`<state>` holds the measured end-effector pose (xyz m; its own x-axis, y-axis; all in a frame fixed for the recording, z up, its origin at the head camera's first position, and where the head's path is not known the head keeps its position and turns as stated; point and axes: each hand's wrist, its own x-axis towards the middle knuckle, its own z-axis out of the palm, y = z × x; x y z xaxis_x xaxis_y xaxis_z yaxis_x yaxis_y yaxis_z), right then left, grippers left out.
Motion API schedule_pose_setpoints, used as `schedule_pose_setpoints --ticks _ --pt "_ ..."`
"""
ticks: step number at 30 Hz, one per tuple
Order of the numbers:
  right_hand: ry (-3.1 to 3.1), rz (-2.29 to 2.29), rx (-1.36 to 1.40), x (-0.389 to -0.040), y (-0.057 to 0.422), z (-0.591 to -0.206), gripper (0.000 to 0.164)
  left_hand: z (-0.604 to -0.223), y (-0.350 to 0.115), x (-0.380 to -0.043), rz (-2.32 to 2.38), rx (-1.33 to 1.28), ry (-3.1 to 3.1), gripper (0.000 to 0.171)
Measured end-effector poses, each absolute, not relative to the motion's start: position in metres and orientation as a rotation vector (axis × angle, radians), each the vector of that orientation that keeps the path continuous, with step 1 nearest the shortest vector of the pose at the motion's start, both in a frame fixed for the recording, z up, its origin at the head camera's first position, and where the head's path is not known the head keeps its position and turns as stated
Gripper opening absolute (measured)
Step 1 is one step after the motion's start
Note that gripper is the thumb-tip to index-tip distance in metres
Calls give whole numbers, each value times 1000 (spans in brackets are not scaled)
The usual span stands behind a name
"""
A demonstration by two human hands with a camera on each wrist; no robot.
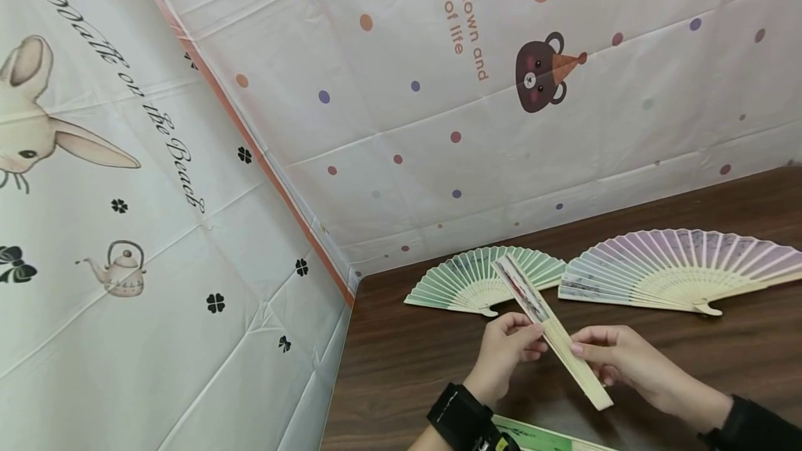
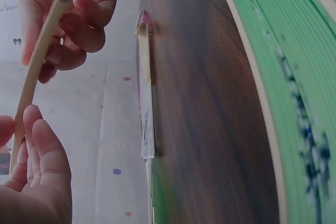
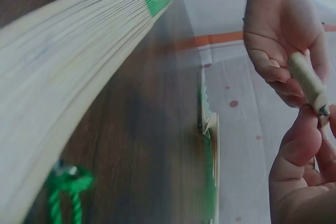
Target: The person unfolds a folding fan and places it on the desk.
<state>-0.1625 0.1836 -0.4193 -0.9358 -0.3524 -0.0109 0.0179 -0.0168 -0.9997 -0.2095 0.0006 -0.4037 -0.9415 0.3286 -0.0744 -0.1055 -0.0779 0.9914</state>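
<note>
A folded hand fan (image 1: 560,339) with pale wooden ribs and a printed leaf slants above the dark table in the head view. My left hand (image 1: 506,353) pinches it near the middle, between thumb and fingers. From the other side, my right hand (image 1: 629,364) grips the bare ribs lower down. In the left wrist view the narrow edge of this fan (image 2: 39,61) shows, with a metal rivet near its upper end. Below my hands lies a second folded fan (image 1: 539,435), green with pale ribs, partly hidden by the left wrist strap.
Behind my hands a spread green fan (image 1: 438,287) and a larger spread purple-and-blue fan (image 1: 614,266) lie on the wooden table (image 1: 388,353). A green cord (image 3: 71,182) hangs at the near folded fan's end. Printed cloth (image 1: 388,110) walls off the back and left.
</note>
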Motion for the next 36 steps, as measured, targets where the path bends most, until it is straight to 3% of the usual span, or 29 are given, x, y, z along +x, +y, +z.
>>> schedule_pose_setpoints --ticks 6,12,17,26,36 --pt "2307 -1999 -403 -158 176 -419 12 -403 3 -208 2113 206 1940 8" --pt "2487 -1966 -314 -154 167 -417 21 -403 6 -208 2107 174 2015 10" --pt "2611 -1932 -160 -152 162 -416 19 -404 7 -207 2103 188 2027 11" --pt "2651 -1885 61 -151 159 -414 21 -406 8 -207 2105 223 2036 12" --pt "2622 -1932 121 -152 161 -414 20 -408 8 -207 2123 287 2030 13"
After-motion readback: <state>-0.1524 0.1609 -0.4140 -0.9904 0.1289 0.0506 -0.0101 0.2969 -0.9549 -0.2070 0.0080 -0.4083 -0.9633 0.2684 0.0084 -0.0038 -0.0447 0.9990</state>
